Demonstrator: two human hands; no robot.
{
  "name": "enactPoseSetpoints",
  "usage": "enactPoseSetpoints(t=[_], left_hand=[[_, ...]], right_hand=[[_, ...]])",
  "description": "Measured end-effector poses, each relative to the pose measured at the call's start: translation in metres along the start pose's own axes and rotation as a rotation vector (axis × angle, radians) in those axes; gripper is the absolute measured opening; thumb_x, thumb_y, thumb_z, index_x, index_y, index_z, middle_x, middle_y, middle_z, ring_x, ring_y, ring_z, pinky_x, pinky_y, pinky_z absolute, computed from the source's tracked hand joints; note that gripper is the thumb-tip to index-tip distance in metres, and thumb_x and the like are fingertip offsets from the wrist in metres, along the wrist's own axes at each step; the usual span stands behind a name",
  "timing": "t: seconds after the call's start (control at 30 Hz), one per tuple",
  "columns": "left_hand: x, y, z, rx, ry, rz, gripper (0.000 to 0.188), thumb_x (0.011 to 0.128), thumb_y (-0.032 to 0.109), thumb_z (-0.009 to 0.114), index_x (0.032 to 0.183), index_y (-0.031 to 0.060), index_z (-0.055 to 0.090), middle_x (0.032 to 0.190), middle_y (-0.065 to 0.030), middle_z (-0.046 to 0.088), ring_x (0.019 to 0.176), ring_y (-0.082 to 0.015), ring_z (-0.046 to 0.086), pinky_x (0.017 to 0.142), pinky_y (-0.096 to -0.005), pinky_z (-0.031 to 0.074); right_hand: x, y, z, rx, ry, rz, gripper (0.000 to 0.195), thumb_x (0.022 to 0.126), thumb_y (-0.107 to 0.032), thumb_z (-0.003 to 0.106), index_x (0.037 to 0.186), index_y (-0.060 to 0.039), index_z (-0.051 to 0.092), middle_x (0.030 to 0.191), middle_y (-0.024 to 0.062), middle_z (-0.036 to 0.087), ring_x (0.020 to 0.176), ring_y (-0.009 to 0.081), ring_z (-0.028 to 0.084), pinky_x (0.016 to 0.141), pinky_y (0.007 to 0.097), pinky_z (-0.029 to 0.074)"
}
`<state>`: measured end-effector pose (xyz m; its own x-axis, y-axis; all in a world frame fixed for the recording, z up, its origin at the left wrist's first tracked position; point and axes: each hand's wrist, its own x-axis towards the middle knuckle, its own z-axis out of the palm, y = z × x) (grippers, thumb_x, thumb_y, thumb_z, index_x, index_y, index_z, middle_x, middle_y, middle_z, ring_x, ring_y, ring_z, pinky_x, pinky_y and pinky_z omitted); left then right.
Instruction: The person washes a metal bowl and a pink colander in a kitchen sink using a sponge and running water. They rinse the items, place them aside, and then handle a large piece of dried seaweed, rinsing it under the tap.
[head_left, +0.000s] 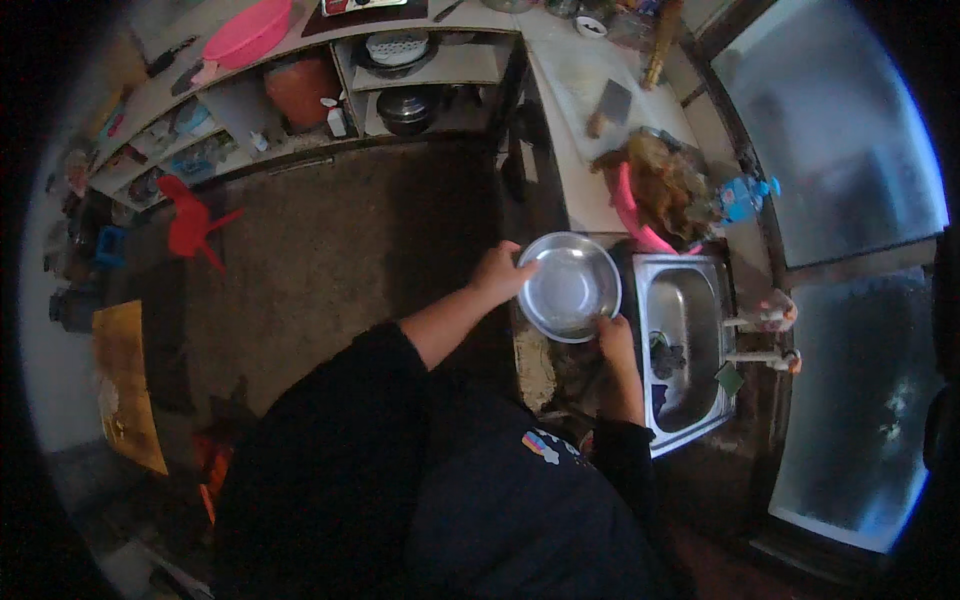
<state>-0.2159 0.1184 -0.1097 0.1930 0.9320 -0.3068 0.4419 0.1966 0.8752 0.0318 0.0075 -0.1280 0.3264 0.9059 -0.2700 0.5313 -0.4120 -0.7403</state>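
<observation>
A round stainless-steel basin (568, 289) is held between both hands, just left of the sink. My left hand (505, 273) grips its left rim, thumb lying over the edge. At the lower right rim, my right hand (616, 339) has hold of it too. The inside looks shiny; whether a little liquid lies in it I cannot tell. Beside my right forearm is a stainless-steel sink (694, 397) with a dark cloth-like thing (667, 360) at its bottom. Two taps (761, 358) reach over from its right side.
A pink basin (630, 202) heaped with brownish leafy stuff (664, 180) stands beyond the sink, with a blue-labelled bottle (742, 199) beside it. Further along the counter lies a cleaver (611, 105). A red plastic stool (191, 221) stands on the floor at left. A green scouring pad (728, 379) rests on the sink's edge.
</observation>
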Motion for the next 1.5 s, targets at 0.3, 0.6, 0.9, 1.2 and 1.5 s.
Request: enactPoseSetpoints(t=[0.3, 0.6, 0.9, 1.2, 1.5], left_hand=[[0.101, -0.18, -0.235, 0.088, 0.502, -0.059, 0.02, 0.08, 0.011, 0.051, 0.093, -0.0004, 0.059, 0.092, -0.0212, 0.061, 0.089, -0.0347, 0.058, 0.079, -0.0381, 0.047], [0.13, -0.175, -0.274, 0.173, 0.309, -0.147, 0.027, 0.091, 0.024, 0.041, 0.094, 0.0043, 0.06, 0.094, -0.0158, 0.061, 0.09, -0.0327, 0.057, 0.081, -0.0392, 0.044], [0.253, -0.111, -0.291, 0.68, 0.128, -0.047, 0.03, 0.094, 0.026, 0.039, 0.099, 0.004, 0.059, 0.1, -0.0158, 0.056, 0.095, -0.0328, 0.052, 0.083, -0.0395, 0.043], [0.4, -0.044, -0.244, 0.217, -0.029, -0.099, 0.024, 0.092, 0.022, 0.046, 0.101, 0.003, 0.057, 0.098, -0.0157, 0.055, 0.089, -0.0317, 0.055, 0.078, -0.0365, 0.045], [0.484, 0.016, -0.221, 0.258, -0.179, -0.124, 0.017, 0.09, 0.017, 0.05, 0.098, 0.0036, 0.056, 0.09, -0.0131, 0.059, 0.081, -0.0259, 0.058, 0.07, -0.0333, 0.046]], right_hand=[[0.089, -0.13, 0.156, -0.074, -0.231, 0.129, 0.027, 0.075, -0.018, 0.052, 0.078, 0.0086, 0.052, 0.069, 0.0209, 0.059, 0.062, 0.0301, 0.061, 0.057, 0.0394, 0.048], [0.213, -0.128, 0.195, -0.14, -0.207, 0.098, 0.029, 0.073, -0.027, 0.06, 0.087, -0.0014, 0.059, 0.077, 0.018, 0.062, 0.073, 0.033, 0.061, 0.064, 0.0422, 0.05], [0.451, -0.072, 0.261, 1.508, -0.017, 0.941, 0.017, 0.083, -0.018, 0.052, 0.093, -0.0066, 0.06, 0.079, 0.0071, 0.064, 0.074, 0.0245, 0.06, 0.064, 0.032, 0.05], [0.608, 0.054, 0.36, 2.071, -0.193, 0.63, 0.016, 0.084, -0.018, 0.052, 0.094, -0.0068, 0.06, 0.093, 0.0075, 0.062, 0.083, 0.0215, 0.059, 0.073, 0.0347, 0.051], [0.613, -0.014, 0.34, 2.791, -0.403, 0.743, 0.023, 0.087, -0.019, 0.049, 0.102, -0.0032, 0.056, 0.105, 0.0122, 0.06, 0.092, 0.0232, 0.058, 0.078, 0.0369, 0.048]])
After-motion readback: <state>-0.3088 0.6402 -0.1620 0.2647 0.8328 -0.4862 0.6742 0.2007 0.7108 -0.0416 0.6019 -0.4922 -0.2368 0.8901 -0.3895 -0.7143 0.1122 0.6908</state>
